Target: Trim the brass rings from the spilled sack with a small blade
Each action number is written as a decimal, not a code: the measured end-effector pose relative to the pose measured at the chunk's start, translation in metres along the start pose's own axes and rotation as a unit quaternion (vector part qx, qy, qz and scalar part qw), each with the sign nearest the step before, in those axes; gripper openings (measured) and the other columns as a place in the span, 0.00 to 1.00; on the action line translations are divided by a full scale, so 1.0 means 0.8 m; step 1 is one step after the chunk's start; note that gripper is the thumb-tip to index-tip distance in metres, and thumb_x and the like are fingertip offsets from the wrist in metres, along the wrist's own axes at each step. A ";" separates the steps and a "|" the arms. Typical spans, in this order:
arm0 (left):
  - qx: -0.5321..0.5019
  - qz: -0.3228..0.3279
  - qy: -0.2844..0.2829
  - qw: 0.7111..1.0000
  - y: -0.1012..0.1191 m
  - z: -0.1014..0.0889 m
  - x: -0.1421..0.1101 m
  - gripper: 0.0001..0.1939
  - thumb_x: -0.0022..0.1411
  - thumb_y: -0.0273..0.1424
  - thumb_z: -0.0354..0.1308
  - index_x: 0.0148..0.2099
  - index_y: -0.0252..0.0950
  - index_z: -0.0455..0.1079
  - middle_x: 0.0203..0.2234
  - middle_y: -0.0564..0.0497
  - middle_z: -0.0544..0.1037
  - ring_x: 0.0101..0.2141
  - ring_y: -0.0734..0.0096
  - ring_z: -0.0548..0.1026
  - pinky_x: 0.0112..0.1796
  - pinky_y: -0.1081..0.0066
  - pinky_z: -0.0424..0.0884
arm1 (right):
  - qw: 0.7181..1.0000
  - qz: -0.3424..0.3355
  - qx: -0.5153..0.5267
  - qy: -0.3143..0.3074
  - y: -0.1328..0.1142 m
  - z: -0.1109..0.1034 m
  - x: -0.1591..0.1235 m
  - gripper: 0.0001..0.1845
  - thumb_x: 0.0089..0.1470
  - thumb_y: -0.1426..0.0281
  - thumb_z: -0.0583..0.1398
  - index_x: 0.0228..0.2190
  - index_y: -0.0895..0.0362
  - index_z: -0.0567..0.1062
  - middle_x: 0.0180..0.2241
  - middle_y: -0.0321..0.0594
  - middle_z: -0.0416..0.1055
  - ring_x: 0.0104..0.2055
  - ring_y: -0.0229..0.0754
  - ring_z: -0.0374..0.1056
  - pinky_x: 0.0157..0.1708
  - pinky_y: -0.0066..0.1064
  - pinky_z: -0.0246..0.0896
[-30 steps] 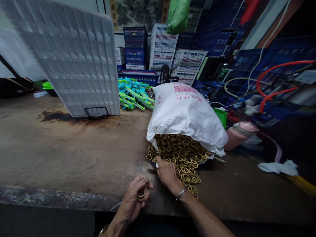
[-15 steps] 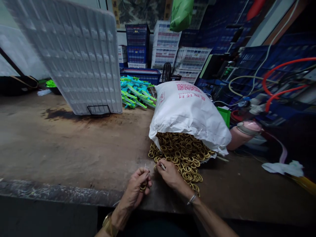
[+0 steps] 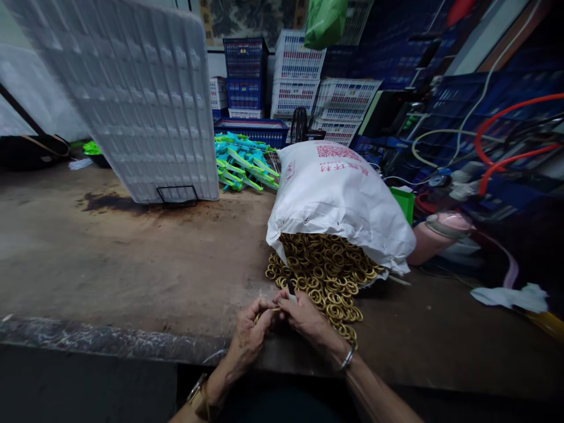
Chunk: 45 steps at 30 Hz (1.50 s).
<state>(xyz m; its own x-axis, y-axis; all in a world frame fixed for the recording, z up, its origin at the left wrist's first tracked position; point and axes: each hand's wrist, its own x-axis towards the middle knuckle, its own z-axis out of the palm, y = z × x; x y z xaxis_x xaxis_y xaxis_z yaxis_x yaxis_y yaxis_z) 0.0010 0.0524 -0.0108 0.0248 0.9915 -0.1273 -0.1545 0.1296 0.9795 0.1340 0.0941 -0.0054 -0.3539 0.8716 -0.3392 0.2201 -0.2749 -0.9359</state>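
My left hand [image 3: 247,333] is closed, its thumb and fingers pinching a brass-coloured ring [image 3: 275,309]. Meeting it at the fingertips, my right hand [image 3: 311,322] is closed around a small blade-like tool [image 3: 291,289] with a dark end and a pale flat part; its exact kind is unclear. Fingers hide the spot where the hands meet. Just beyond them, a heap of brass-coloured rings [image 3: 337,296] spills out of a white woven sack [image 3: 330,194] lying on its side with printed red writing.
A pale ribbed plastic panel [image 3: 154,111] stands in a black wire holder [image 3: 177,195] on the wooden table [image 3: 211,247]. Green and turquoise plastic pieces [image 3: 244,164] lie behind. At the right are a pink bottle [image 3: 440,235] and crumpled white tissue [image 3: 511,296]. Crates [image 3: 296,94] are stacked behind.
My hands have come together, with the left moving right and slightly up. The tool in my right hand now points up, and a ring shows at the fingertips.
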 end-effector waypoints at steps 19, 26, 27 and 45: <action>-0.095 -0.145 -0.061 0.983 -0.001 -0.001 -0.006 0.16 0.54 0.44 0.53 0.26 0.35 0.61 0.12 0.61 0.60 0.11 0.85 0.51 0.12 0.82 0.44 | 0.965 -0.124 -0.219 0.075 0.000 -0.003 -0.005 0.12 0.52 0.69 0.48 0.22 0.58 0.67 0.19 0.34 0.64 0.22 0.34 0.58 0.24 0.24 0.50; -0.067 -0.123 -0.010 0.990 -0.001 0.002 -0.003 0.15 0.52 0.43 0.55 0.29 0.34 0.62 0.16 0.58 0.66 0.13 0.85 0.56 0.14 0.82 0.48 | 0.866 -0.161 -0.471 0.056 0.015 0.002 -0.018 0.16 0.42 0.80 0.49 0.33 0.55 0.69 0.29 0.37 0.70 0.30 0.38 0.63 0.30 0.26 0.47; -0.067 -0.126 -0.006 0.990 -0.003 0.003 -0.003 0.15 0.52 0.42 0.55 0.29 0.34 0.62 0.16 0.58 0.66 0.13 0.85 0.56 0.14 0.81 0.48 | 0.858 -0.155 -0.487 0.057 0.017 0.003 -0.018 0.16 0.42 0.80 0.49 0.34 0.55 0.68 0.29 0.37 0.70 0.31 0.38 0.63 0.30 0.26 0.47; -0.053 -0.133 -0.040 0.989 0.011 -0.005 -0.023 0.15 0.52 0.43 0.56 0.29 0.35 0.62 0.15 0.58 0.66 0.12 0.85 0.56 0.13 0.81 0.47 | 0.813 -0.071 -0.569 0.102 0.005 0.000 -0.013 0.14 0.46 0.81 0.49 0.36 0.58 0.67 0.31 0.42 0.72 0.31 0.39 0.67 0.27 0.28 0.45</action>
<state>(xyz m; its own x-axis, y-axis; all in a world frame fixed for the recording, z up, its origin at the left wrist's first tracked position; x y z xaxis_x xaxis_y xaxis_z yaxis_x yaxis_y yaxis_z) -0.0052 0.0356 -0.0002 0.1562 0.9192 -0.3616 -0.2347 0.3901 0.8903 0.1382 0.0842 -0.0054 -0.3161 0.9430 -0.1039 0.9298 0.2862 -0.2314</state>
